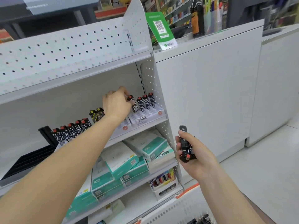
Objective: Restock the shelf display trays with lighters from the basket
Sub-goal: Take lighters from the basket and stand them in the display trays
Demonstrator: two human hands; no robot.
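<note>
My left hand reaches into the middle shelf and pinches a black-and-white patterned lighter with a red top, held tilted over the white display tray at the shelf's right end. Three similar lighters stand upright in that tray's back row. My right hand hangs lower, beside the shelf's perforated side panel, and grips a small bundle of black lighters. The white basket with an orange handle sits at the bottom edge, with dark lighters inside.
More lighters stand in a left tray and a middle one. A black empty rack lies on the shelf's left. Teal and white boxes fill the shelf below. A white counter with a green QR sign stands right.
</note>
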